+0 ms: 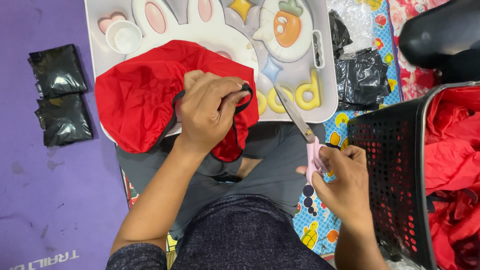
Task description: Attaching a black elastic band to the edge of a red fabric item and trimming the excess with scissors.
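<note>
A red fabric piece [135, 100] with black elastic trim lies on the front of a white tray [327, 102] and hangs over my lap. My left hand [207, 112] is closed on the fabric, pinching the black trim [245, 95] near its right edge. My right hand [345, 187] holds scissors with pink handles [315, 155]. Their metal blades [292, 112] point up and left toward the pinched trim, a short way from it.
The tray has a rabbit and carrot pattern and carries a small white cup [124, 37]. Two black packets [60, 95] lie on the purple mat at left. More black bags [362, 77] sit right of the tray. A black perforated basket [390, 170] holds red fabric.
</note>
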